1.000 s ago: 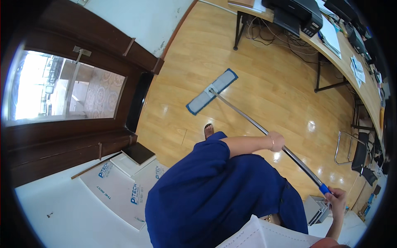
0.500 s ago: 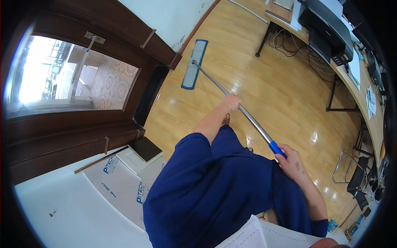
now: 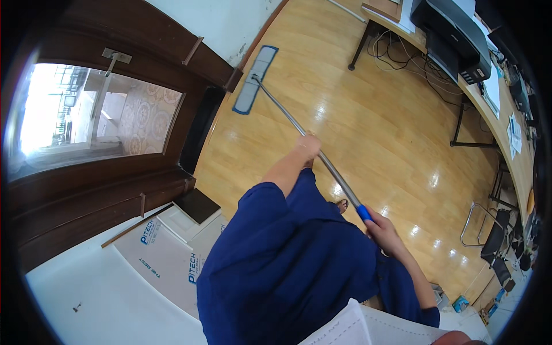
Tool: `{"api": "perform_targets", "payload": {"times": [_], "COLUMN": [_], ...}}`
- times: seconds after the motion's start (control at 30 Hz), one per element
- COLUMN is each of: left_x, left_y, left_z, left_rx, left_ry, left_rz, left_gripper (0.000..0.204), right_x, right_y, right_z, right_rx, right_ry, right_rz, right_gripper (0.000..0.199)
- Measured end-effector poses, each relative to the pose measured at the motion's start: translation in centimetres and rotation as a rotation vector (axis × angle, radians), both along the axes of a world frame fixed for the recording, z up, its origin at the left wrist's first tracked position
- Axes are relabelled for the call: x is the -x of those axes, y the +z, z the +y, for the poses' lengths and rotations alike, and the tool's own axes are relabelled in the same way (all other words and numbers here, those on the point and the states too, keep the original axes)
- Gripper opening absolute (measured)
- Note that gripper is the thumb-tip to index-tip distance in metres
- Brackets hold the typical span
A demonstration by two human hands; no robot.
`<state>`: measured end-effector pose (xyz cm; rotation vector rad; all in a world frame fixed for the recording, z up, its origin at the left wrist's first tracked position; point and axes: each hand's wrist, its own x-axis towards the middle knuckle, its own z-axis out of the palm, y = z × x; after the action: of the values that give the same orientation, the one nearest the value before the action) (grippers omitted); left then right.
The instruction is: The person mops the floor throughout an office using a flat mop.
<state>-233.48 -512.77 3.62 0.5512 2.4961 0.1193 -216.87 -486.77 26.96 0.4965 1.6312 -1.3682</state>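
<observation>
A flat mop [image 3: 256,80] with a long grey head edged in blue lies on the wooden floor [image 3: 368,123], close to the wall's brown skirting. Its metal pole slants from the head down toward my body. My left hand [image 3: 309,145] is closed around the pole partway along. Farther up, my right hand [image 3: 383,229] wraps the pole's end at the blue grip [image 3: 364,213]. My feet, partly hidden by dark blue clothing, stand on the floor behind the pole.
A dark wooden door [image 3: 46,178] with a glass pane stands at the left. Panels [image 3: 167,253] lean on the wall below it. A desk [image 3: 500,121] with a printer [image 3: 451,37] curves along the right, cables beneath it. A black chair [image 3: 495,238] is at the lower right.
The mop head has slid up and left, nearer the skirting. Both hands have moved left with the pole, and one foot shows more beside it.
</observation>
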Motion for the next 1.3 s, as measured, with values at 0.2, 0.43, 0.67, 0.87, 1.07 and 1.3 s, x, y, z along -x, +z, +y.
{"api": "perform_targets", "payload": {"times": [0.2, 0.43, 0.67, 0.87, 1.07, 1.3], "left_x": [-10.0, -15.8, -13.4, -13.4, -13.3, -13.6], "left_y": [3.7, 9.4, 9.5, 26.4, 25.8, 24.9], "left_z": [13.3, 20.4, 18.4, 13.5, 12.6, 13.1], "left_rx": [-0.230, -0.462, -0.464, -1.112, -1.132, -1.122], "left_ry": [-0.089, -0.273, -0.330, 0.093, -0.493, -0.419], "left_rz": [-0.088, -0.170, -0.256, -1.517, -1.085, -0.853], "left_gripper": [0.015, 0.017, 0.024, 0.040, 0.029, 0.020], "right_x": [-8.0, -13.3, -11.4, -12.7, -11.3, -10.9], "right_y": [9.8, 19.4, 18.3, 17.6, 19.1, 16.7], "right_z": [11.4, 16.6, 14.8, 16.6, 15.5, 13.7], "right_rx": [-0.240, -0.341, -0.292, -0.245, -0.027, 0.237], "right_ry": [0.005, -0.171, -0.026, -0.127, -0.100, -0.023], "right_rz": [-0.034, -0.160, -0.117, 0.053, 0.280, 0.367], "right_gripper": [0.044, 0.043, 0.044, 0.045, 0.030, 0.026]}}
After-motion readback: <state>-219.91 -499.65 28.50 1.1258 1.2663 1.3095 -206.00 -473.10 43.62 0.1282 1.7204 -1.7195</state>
